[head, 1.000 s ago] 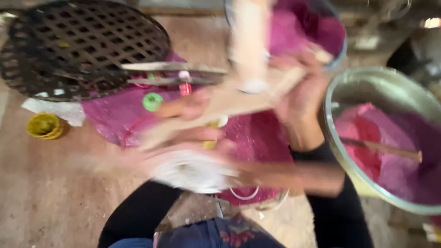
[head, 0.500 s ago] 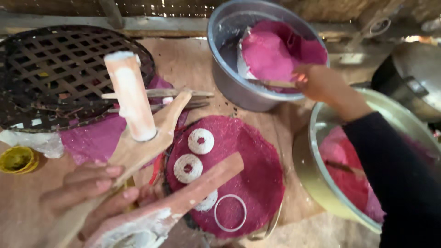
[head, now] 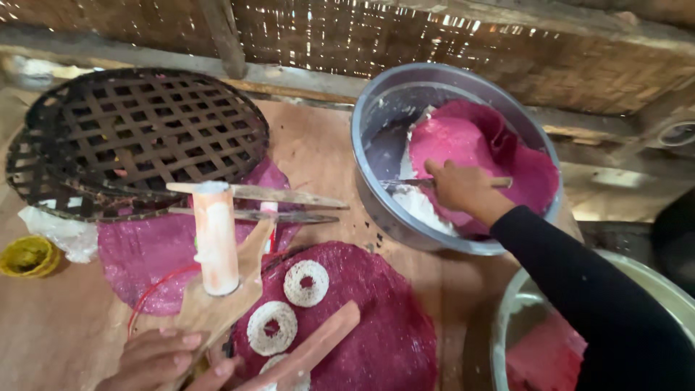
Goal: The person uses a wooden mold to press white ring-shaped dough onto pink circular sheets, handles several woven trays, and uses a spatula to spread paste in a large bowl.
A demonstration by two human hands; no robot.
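Right hand (head: 460,190) closes on a stick (head: 499,182) over pink dough (head: 470,141) in the steel bowl (head: 376,130); left hand (head: 163,358) grips a wooden press (head: 217,289); scooping dough seems underway; next, a careful lift

the right hand (head: 463,190) has reached further into the metal basin (head: 376,137) and now rests on the pink dough (head: 470,137), gripping a stick; the left hand (head: 170,358) has slid lower along the wooden press (head: 217,297)
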